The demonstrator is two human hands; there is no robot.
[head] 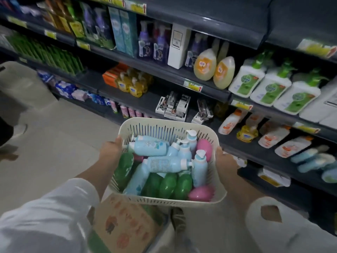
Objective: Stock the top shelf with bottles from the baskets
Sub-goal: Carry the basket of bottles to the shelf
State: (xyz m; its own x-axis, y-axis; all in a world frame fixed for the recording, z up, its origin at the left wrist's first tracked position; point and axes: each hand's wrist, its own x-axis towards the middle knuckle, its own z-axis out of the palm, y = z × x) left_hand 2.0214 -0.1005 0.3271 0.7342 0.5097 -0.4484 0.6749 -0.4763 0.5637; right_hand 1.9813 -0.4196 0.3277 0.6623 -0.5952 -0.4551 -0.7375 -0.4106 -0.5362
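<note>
Nearest, the white sleeves (45, 216) lead to the left hand (111, 148) and right hand (225, 161), each gripping a side rim of the basket (164, 123); bottles (155, 147) lie heaped inside it. Best keep it level when lifting

Bottles (158, 148) lie in the basket (165, 202), shelves (191, 74) behind it, a carton (125, 223) below.

Dim aisle, motion-blurred, wide-angle-warped edges
</note>
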